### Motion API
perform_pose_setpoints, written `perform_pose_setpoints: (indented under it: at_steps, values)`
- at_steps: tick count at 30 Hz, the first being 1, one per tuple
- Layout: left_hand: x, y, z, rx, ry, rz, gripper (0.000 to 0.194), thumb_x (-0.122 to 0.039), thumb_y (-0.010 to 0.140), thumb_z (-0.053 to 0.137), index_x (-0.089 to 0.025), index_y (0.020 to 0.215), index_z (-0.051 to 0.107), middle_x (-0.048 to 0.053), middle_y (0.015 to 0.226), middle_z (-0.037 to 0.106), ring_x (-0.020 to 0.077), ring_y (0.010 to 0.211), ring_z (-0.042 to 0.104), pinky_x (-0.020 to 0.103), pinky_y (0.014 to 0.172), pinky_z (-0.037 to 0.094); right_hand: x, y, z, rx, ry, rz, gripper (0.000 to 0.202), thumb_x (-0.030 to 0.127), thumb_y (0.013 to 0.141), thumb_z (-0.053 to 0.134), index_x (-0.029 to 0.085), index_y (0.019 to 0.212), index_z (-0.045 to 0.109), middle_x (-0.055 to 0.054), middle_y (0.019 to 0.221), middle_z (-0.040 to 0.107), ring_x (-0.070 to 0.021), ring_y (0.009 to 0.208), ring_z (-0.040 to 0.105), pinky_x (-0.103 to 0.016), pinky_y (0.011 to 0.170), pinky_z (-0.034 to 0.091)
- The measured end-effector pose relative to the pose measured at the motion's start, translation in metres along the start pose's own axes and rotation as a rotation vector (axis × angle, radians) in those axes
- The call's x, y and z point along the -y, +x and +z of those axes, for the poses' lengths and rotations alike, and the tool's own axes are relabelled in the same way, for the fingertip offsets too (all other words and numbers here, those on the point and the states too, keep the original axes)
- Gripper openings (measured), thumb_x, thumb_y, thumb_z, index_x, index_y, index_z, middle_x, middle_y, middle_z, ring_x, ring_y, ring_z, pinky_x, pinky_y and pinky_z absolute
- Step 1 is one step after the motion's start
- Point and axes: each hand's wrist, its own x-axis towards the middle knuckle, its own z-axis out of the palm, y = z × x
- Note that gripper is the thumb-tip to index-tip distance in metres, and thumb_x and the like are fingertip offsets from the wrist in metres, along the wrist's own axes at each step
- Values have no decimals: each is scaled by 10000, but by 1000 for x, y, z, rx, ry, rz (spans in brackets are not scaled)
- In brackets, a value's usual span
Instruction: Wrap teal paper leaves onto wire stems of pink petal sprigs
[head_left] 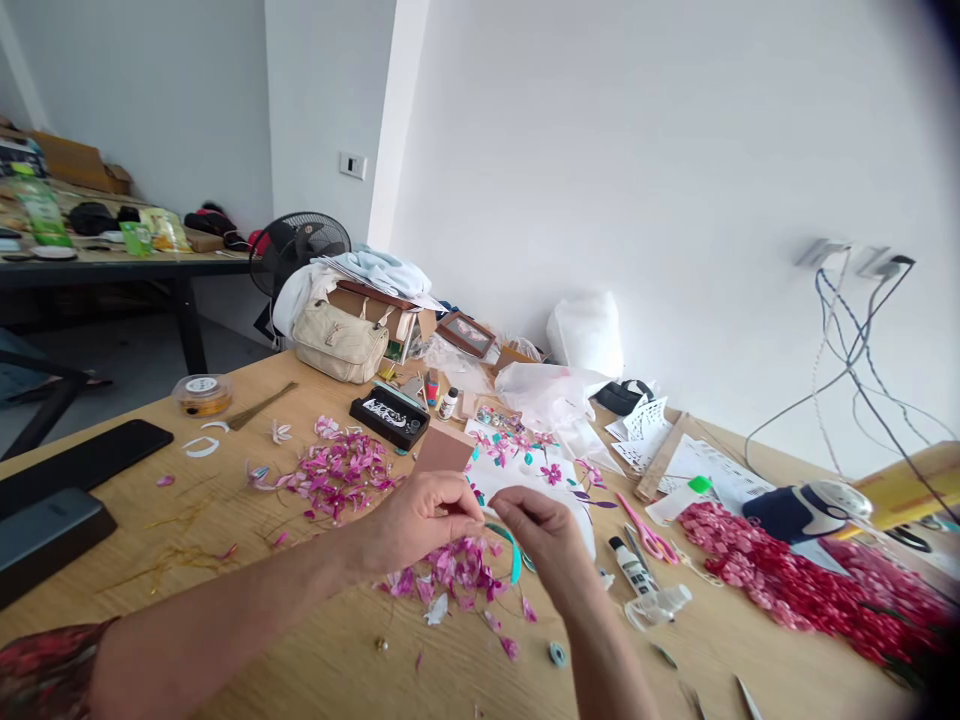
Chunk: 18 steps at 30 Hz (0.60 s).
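Observation:
My left hand (427, 515) is closed in a pinch, thumb against forefinger. Facing it, my right hand (541, 530) pinches too, its fingertips almost meeting the left ones. What lies in the two pinches is too small to make out. A curved teal strip (515, 560) shows just below the fingertips; whether a hand holds it I cannot tell. Under the hands lies a pile of pink-purple petals (461, 570), and a larger heap of petal flowers (341, 470) spreads to the left. A small teal roll (556, 654) sits near my right wrist.
Pink scissors (649, 530), a black-and-white tube (631, 565) and a clear bottle (660, 606) lie to the right. Beyond them are red-pink flower strands (780, 570) and a glue gun (806, 510). A black tray (390, 415) and beige bag (339, 342) stand behind; a phone (86, 465) lies left.

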Motion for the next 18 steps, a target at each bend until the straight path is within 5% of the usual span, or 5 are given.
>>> perform_pose_setpoints:
  at_steps: [3, 6, 11, 14, 18]
  values:
    - [3, 1, 1, -153, 5, -10, 108, -91, 752, 537, -133, 669, 591, -19, 645, 523, 91, 610, 491, 177, 559, 371, -18, -14, 28, -42, -1, 12, 253, 357, 762, 544, 167, 614, 621, 11, 550, 556, -125, 527, 449, -222, 491, 320]
    - [10, 3, 3, -211, 156, 37, 153, -36, 741, 518, -128, 628, 567, -19, 620, 504, 96, 620, 488, 182, 577, 364, -13, -36, 47, -40, -311, -63, 256, 304, 823, 463, 174, 680, 631, 5, 545, 548, -122, 505, 463, -216, 485, 301]
    - [17, 2, 5, -82, 431, 237, 178, -88, 808, 474, -129, 670, 580, 25, 682, 556, 131, 680, 499, 223, 631, 376, 28, -43, 26, -101, -681, -215, 252, 270, 831, 429, 205, 702, 636, -8, 517, 557, -124, 461, 470, -219, 464, 294]
    - [15, 0, 5, 30, 405, 288, 161, -134, 826, 484, -139, 723, 607, 40, 721, 596, 144, 722, 518, 237, 667, 392, 37, -24, 3, -102, -612, -209, 243, 292, 809, 458, 208, 663, 634, -9, 540, 567, -129, 484, 465, -227, 485, 320]
    - [9, -2, 5, 35, 166, 125, 117, -123, 784, 541, -144, 705, 624, 12, 687, 582, 112, 649, 531, 204, 612, 398, 15, -2, -6, -51, -146, -49, 200, 342, 747, 559, 190, 639, 631, 11, 561, 542, -126, 538, 439, -227, 513, 339]
